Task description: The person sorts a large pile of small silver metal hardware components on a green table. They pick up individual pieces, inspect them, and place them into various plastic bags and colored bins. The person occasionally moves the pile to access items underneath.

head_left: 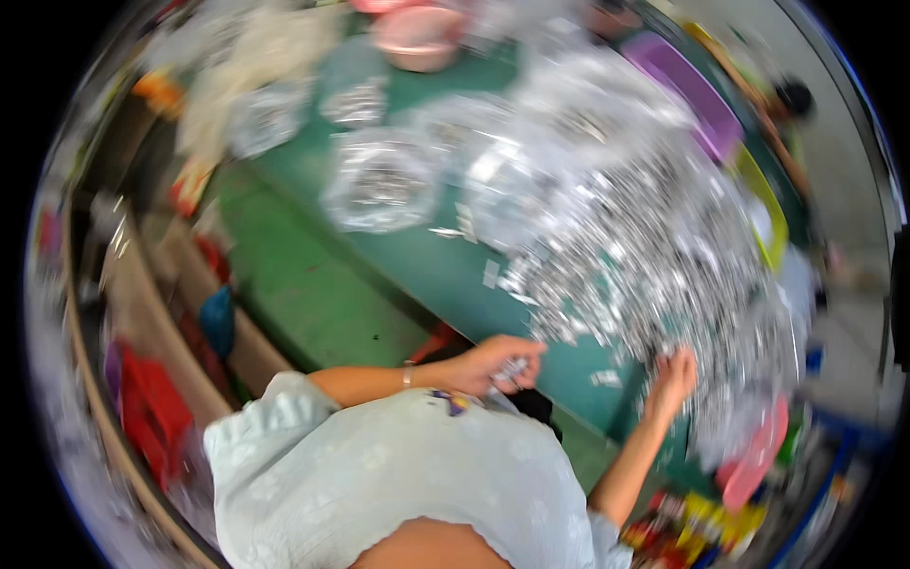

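My left hand [495, 366] is curled at the near edge of the green table, closed round several small shiny silver-white pieces [512, 368] whose kind is too blurred to tell. At the near right, my right hand [672, 377] reaches to the edge of a wide heap of similar small silvery pieces [654, 256]. Its fingers are pinched together, and whatever is between them is hidden. A few white pieces [607, 378] lie apart from the heap, between my hands.
The green table [408, 270] holds clear plastic bags [384, 180] of silvery pieces, a pink basin [417, 38] and a purple tray [684, 95]. A yellow-green tray [766, 209] stands at right. Cardboard boxes [152, 303] are at left. Another person [791, 100] is at far right.
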Available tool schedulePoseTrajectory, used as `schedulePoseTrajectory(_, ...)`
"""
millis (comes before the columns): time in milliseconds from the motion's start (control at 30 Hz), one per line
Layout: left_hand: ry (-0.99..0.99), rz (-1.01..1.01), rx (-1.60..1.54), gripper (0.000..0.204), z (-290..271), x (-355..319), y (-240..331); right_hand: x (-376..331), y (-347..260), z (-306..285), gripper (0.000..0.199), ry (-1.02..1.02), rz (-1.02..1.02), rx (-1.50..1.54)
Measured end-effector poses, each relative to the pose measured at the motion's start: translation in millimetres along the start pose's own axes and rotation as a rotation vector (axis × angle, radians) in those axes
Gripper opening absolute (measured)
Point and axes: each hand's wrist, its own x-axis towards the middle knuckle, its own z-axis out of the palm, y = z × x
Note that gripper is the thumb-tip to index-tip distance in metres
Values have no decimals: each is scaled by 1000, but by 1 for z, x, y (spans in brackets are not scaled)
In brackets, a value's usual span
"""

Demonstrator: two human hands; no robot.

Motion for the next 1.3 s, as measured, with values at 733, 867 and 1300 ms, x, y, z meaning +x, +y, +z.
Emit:
schedulePoseTrajectory(733, 159, -20, -79, 24, 53, 66, -54, 28, 13, 66, 15, -496, -791, -1130)
schedulePoseTrajectory(867, 86, 7, -64, 23, 47, 69, -51, 31, 11, 56, 25, -542, -806, -1058)
schedulePoseTrajectory(1300, 67, 53, -74, 29, 44, 65, -47, 32, 10, 55, 6, -426, -951, -1155)
